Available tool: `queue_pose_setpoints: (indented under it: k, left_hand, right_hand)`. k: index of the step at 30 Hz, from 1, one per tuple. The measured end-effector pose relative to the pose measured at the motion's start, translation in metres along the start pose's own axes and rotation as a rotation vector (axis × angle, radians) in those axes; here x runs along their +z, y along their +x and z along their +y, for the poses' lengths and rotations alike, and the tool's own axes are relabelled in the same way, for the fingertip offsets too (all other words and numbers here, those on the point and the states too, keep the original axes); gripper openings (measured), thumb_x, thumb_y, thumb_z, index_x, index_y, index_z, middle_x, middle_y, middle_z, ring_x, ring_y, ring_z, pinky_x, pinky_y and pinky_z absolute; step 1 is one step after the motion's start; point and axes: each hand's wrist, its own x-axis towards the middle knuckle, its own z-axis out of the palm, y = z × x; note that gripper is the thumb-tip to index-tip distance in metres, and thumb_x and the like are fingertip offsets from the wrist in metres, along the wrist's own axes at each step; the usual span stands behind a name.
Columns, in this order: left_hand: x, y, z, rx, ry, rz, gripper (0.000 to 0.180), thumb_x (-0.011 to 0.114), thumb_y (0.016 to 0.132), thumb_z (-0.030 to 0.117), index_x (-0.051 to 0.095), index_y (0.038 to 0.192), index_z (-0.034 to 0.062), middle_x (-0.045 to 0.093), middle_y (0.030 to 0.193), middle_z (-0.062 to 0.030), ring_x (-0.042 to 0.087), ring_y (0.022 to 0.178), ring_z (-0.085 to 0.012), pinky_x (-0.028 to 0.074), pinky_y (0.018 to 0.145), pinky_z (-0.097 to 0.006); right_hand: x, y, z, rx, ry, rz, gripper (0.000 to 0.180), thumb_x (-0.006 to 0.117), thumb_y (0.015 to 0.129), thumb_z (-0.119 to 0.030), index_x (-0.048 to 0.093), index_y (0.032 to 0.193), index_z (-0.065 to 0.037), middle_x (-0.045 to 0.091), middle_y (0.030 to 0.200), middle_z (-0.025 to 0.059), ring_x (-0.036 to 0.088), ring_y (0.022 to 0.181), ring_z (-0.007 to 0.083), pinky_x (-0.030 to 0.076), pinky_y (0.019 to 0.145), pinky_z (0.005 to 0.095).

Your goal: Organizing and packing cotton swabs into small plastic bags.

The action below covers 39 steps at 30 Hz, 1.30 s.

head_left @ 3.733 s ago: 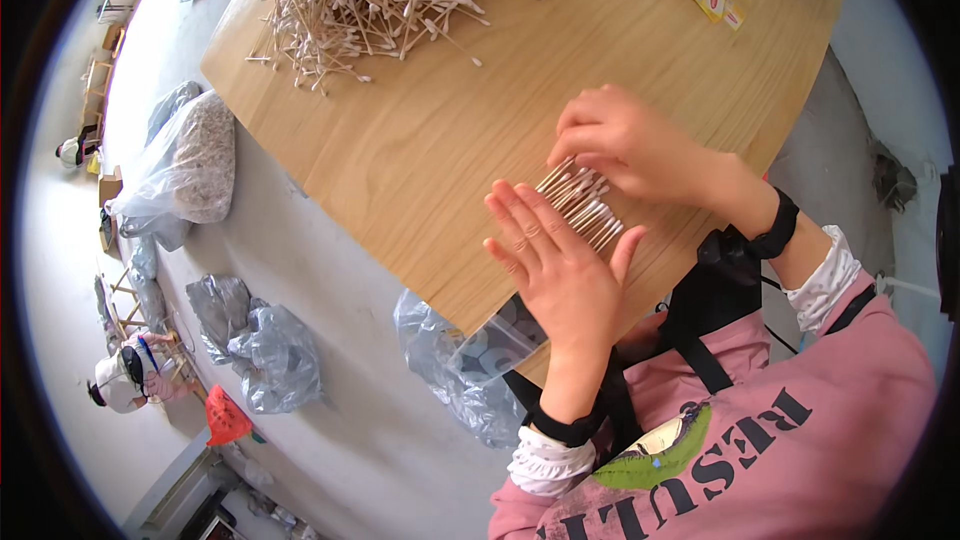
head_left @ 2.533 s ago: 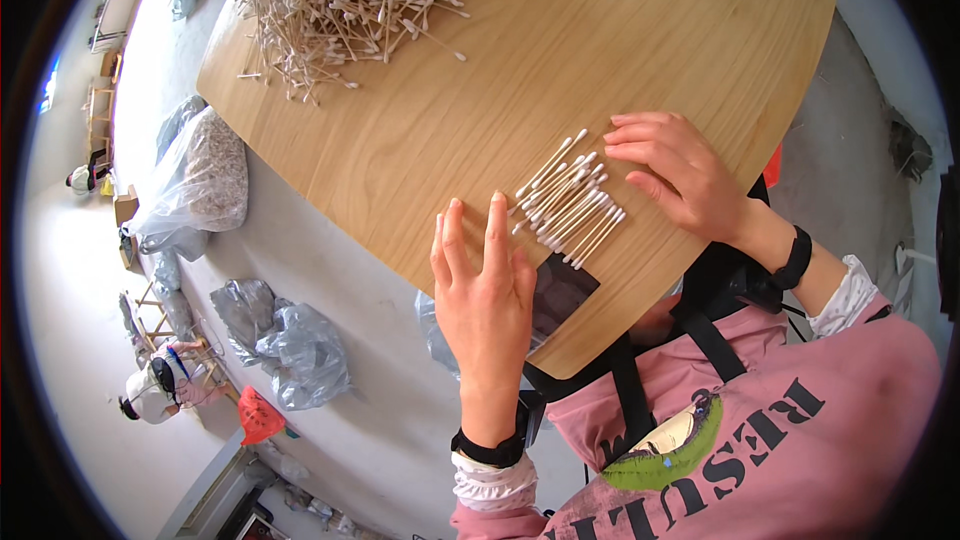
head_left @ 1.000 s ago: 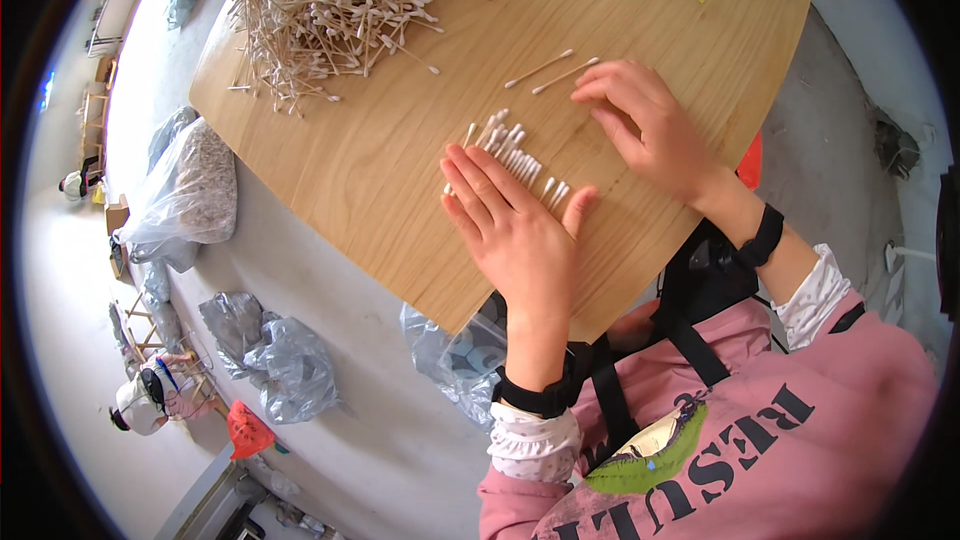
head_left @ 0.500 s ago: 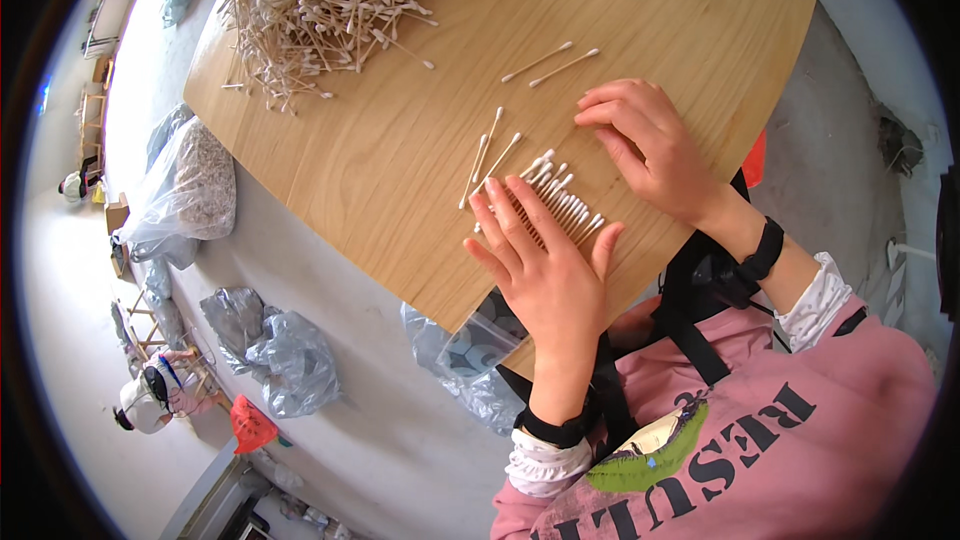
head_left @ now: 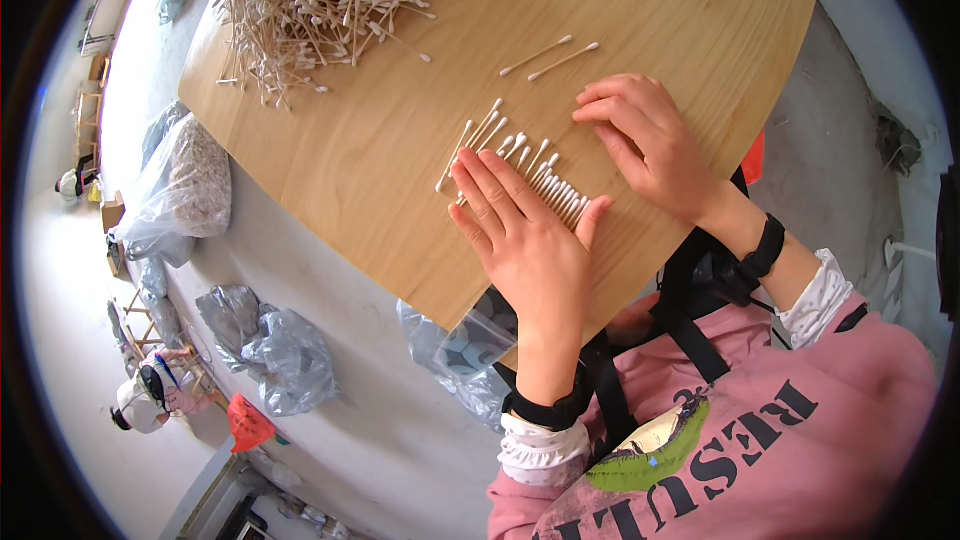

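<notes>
Two hands flat on table [head_left: 330, 170]. Left hand [head_left: 525, 240] open, palm pressing swab row [head_left: 530, 175]; right hand [head_left: 650, 140] open just right of row, grasping nothing. Step looks like aligning swabs; next likely squaring tips. Big swab heap [head_left: 320, 0] far above row, two strays [head_left: 550, 55] between.

White-tipped cotton swabs [head_left: 545, 175], tan table [head_left: 340, 150]

My wooden surface [head_left: 330, 170] carries a row of cotton swabs [head_left: 530, 165] under my left hand [head_left: 525, 235], two loose swabs [head_left: 550, 52] just beyond my right hand [head_left: 650, 145], and a big swab heap [head_left: 320, 0] farther off to the left.
</notes>
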Motion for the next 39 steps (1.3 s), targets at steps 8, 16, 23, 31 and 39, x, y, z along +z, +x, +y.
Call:
queue_pose_setpoints:
  k: [8, 16, 23, 31, 39]
  left_hand:
    - [0.003, -0.027, 0.02, -0.002, -0.058, -0.038, 0.117, 0.054, 0.084, 0.073, 0.014, 0.154, -0.0112, 0.013, 0.164, -0.0267, 0.01, 0.154, -0.0373, 0.008, 0.123, -0.05]
    - [0.01, -0.021, 0.011, -0.007, -0.158, 0.028, 0.115, 0.059, 0.087, 0.067, 0.01, 0.155, -0.0115, 0.014, 0.164, -0.0266, 0.011, 0.154, -0.0365, 0.005, 0.124, -0.049]
    - [0.011, -0.02, 0.011, -0.02, -0.171, 0.03, 0.116, 0.06, 0.086, 0.067, 0.01, 0.155, -0.0118, 0.014, 0.164, -0.0266, 0.01, 0.154, -0.0358, 0.005, 0.124, -0.048]
    - [0.012, -0.02, 0.01, -0.01, -0.206, 0.056, 0.114, 0.062, 0.087, 0.063, 0.011, 0.154, -0.0128, 0.015, 0.163, -0.027, 0.011, 0.154, -0.0363, 0.007, 0.124, -0.048]
    - [0.013, -0.02, 0.01, 0.003, -0.199, 0.076, 0.112, 0.064, 0.087, 0.061, 0.011, 0.154, -0.0124, 0.015, 0.163, -0.0275, 0.011, 0.154, -0.0372, 0.01, 0.123, -0.049]
  right_hand:
    - [-0.004, 0.003, 0.0, -0.009, 0.015, -0.018, 0.018, 0.063, 0.084, 0.0, 0.065, 0.101, -0.006, 0.064, 0.107, 0.0061, 0.06, 0.104, 0.0265, 0.046, 0.089, 0.0387]
    - [0.008, 0.034, -0.003, -0.198, 0.124, -0.298, 0.014, 0.066, 0.082, 0.001, 0.062, 0.094, -0.005, 0.062, 0.095, 0.0061, 0.057, 0.092, 0.0271, 0.046, 0.082, 0.0385]
    - [0.013, 0.058, -0.004, -0.396, 0.052, -0.37, 0.017, 0.064, 0.078, -0.005, 0.06, 0.095, -0.003, 0.063, 0.09, 0.0087, 0.06, 0.092, 0.0276, 0.048, 0.085, 0.0375]
    - [0.007, 0.063, 0.011, -0.531, -0.07, -0.422, 0.015, 0.068, 0.074, -0.005, 0.06, 0.086, -0.005, 0.059, 0.087, 0.0075, 0.058, 0.086, 0.0264, 0.05, 0.076, 0.0365]
    - [-0.004, 0.05, 0.016, -0.355, -0.094, -0.374, 0.011, 0.068, 0.082, -0.01, 0.06, 0.088, -0.006, 0.06, 0.087, 0.0081, 0.059, 0.087, 0.0282, 0.05, 0.077, 0.0375]
